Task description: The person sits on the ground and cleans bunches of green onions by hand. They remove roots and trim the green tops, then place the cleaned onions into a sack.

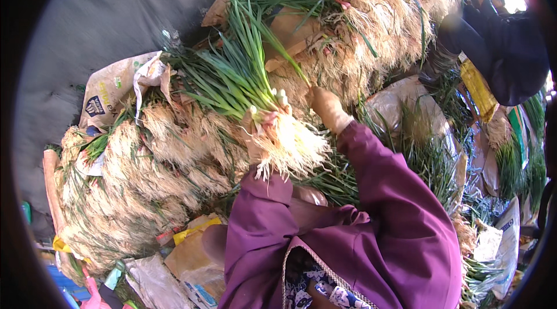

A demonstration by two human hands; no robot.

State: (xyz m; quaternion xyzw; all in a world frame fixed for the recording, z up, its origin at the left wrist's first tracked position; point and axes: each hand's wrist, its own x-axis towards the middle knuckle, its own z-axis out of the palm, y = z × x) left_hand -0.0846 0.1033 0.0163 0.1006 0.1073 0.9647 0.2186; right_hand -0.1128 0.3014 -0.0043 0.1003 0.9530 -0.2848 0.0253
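My left hand (250,138) is closed round a thick bunch of spring onions (246,71). Their pale bulbs and stringy roots hang toward me, and the green leaves point away to the upper left. To the right of it, my right hand (328,109) pinches the lower end of a single green stalk (284,54), whose leaf slants up toward the bunch's tips. The roots of the held bunch partly cover my left palm. Both arms are in purple sleeves.
Root-fringed heaps of spring onions lie at left (127,181) and top right (377,31). A printed sack (110,91) is at far left, and a plastic sheet (400,103) lies right of my hand. A person in dark clothes (499,48) is at upper right.
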